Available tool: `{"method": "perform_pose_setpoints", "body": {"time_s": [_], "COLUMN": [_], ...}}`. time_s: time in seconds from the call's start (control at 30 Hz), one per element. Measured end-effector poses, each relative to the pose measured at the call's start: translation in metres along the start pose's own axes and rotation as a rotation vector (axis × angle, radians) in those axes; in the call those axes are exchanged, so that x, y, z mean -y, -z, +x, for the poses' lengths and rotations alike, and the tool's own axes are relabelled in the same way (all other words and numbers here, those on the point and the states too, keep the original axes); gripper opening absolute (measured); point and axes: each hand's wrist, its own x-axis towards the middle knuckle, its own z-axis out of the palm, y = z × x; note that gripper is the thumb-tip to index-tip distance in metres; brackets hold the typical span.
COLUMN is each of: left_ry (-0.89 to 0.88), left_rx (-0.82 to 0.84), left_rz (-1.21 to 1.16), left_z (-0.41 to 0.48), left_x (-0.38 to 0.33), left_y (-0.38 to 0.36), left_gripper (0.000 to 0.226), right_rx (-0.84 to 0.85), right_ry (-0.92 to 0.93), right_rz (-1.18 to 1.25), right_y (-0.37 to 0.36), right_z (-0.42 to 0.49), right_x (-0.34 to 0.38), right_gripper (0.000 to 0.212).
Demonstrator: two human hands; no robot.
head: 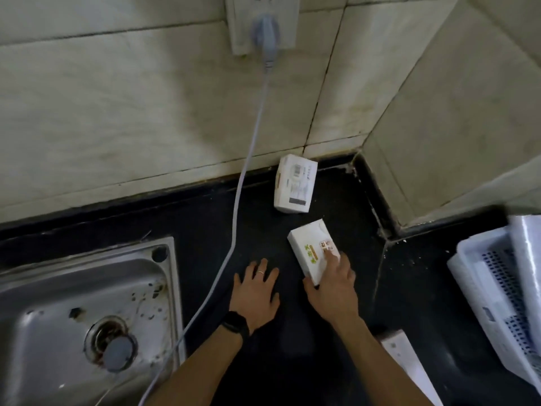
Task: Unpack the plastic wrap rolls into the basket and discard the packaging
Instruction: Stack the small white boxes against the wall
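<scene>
right hand (333, 285) grips box (307, 244), lengthwise toward wall (146, 112)

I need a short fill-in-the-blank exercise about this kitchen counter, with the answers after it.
1. The right hand holds the nearer box, which is ____ in colour.
2. The left hand lies flat on the ____ counter.
3. The grey cable passes between the left hand and the ____.
4. The basket stands to the ____ of both hands.
Answers: white, black, sink, right.
</scene>
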Motion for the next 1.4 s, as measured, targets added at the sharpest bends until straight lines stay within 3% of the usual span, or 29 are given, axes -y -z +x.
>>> {"method": "perform_pose_setpoints", "body": {"time_s": [0.1,0.2,0.37,0.43,0.6,0.77,0.83,0.93,1.0,1.07,1.17,1.27,1.4], "left_ry": [0.081,0.237,0.428,0.467,0.459,0.448,0.43,0.413,0.397,0.414,0.431,0.439,0.395], "left_rx": [-0.069,-0.175,-0.185,-0.19,-0.204,-0.211,-0.195,-0.084,0.015,0.111,0.251,0.362,0.413], "left_rz": [-0.078,-0.471,-1.154,-1.231,-1.104,-1.162,-1.267,-1.639,-1.877,-2.058,-2.158,-2.115,-1.864], "left_z": [0.022,0.059,0.13,0.147,0.154,0.144,0.14,0.13,0.12,0.11,0.099,0.09,0.081], "left_x": [-0.005,-0.014,-0.029,-0.031,-0.029,-0.021,-0.02,-0.026,-0.031,-0.035,-0.045,-0.057,-0.064], "left_y": [0.024,0.055,0.101,0.107,0.104,0.101,0.103,0.113,0.119,0.121,0.12,0.115,0.11], "left_gripper": [0.053,0.055,0.09,0.092,0.049,0.032,0.028,0.027,0.029,0.033,0.036,0.036,0.033], "right_rx": [-0.009,-0.03,-0.23,-0.273,-0.23,-0.147,-0.109,-0.12,-0.247,-0.264,0.168,0.433,0.457], "right_ry": [0.021,-0.079,-0.139,-0.1,-0.067,-0.1,-0.092,-0.071,-0.046,-0.056,-0.278,-0.327,-0.31], "right_rz": [0.149,0.446,0.336,0.247,0.007,-0.172,-0.207,-0.188,0.0,0.402,1.085,1.274,1.39], "right_y": [0.013,0.037,0.07,0.076,0.086,0.079,0.085,0.097,0.097,0.095,0.097,0.096,0.099], "right_z": [0.005,0.017,0.065,0.093,0.156,0.177,0.177,0.163,0.139,0.108,0.073,0.061,0.058], "right_x": [-0.01,-0.022,-0.025,-0.02,-0.004,-0.008,-0.008,-0.004,-0.001,0.004,0.018,0.022,0.024], "right_gripper": [0.077,0.074,0.079,0.083,0.084,0.082,0.085,0.085,0.079,0.074,0.063,0.047,0.034]}}
